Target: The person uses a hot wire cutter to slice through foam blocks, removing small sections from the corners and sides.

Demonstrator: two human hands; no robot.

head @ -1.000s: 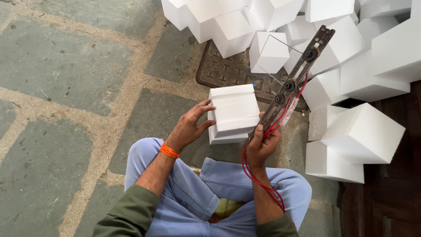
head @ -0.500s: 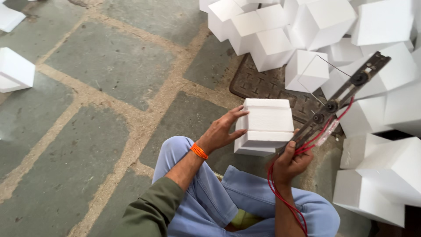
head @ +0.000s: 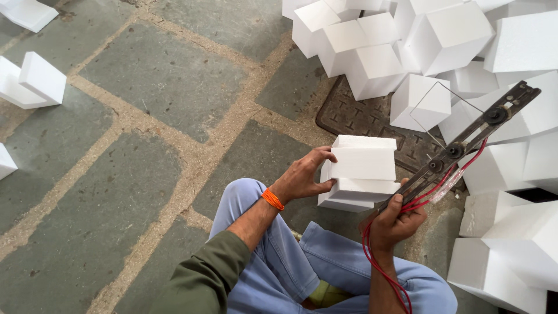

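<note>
My left hand (head: 303, 175) grips the left side of a white foam block (head: 361, 172) cut into stepped layers, held above my knees. An orange band sits on that wrist. My right hand (head: 395, 221) is closed around the handle end of a long dark metal cutter frame (head: 465, 146) that slants up to the right, with a thin wire loop at its top and red cables (head: 381, 267) trailing down my forearm. The cutter's lower end touches the block's right edge.
A heap of white foam blocks (head: 447, 40) fills the upper right and right side. A dark metal drain cover (head: 356, 117) lies under them. More foam pieces (head: 32, 84) lie at the far left on the stone-paved floor (head: 145, 145). My crossed legs in blue trousers (head: 279, 261) are below.
The view has shifted, so hands and block appear further right and lower. The foam pieces at the left have come into view. Both hands keep their hold.
</note>
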